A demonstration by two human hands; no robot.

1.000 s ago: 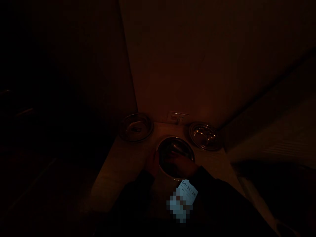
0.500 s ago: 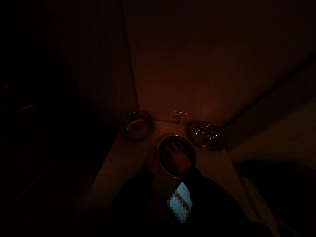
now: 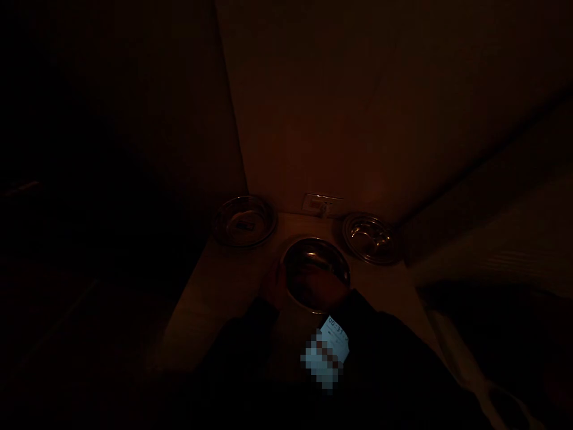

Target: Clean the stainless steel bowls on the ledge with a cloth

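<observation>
The room is very dark, with a dim, reddish-brown wall (image 3: 313, 119) behind a pale desk (image 3: 215, 292). A wall socket (image 3: 313, 202) sits low on the wall, just above the desk's back edge, and something small sticks out of it. In the middle of the desk is a shiny round bowl (image 3: 313, 254). The left hand (image 3: 273, 285) is at the left side of this bowl, by its rim, but I cannot tell if its grip is holding on or only resting there. The right hand (image 3: 329, 285) reaches down into the bowl from the near right side. Its fingers are lost in the dark, so I cannot tell what its grip is doing. A left dish (image 3: 228, 236) at the back has a small dark thing (image 3: 245, 226) in it. A right dish (image 3: 353, 251) has bright glints inside. Nearer, a glowing screen (image 3: 338, 334) shows numbers beside the dark right sleeve (image 3: 389, 346).
</observation>
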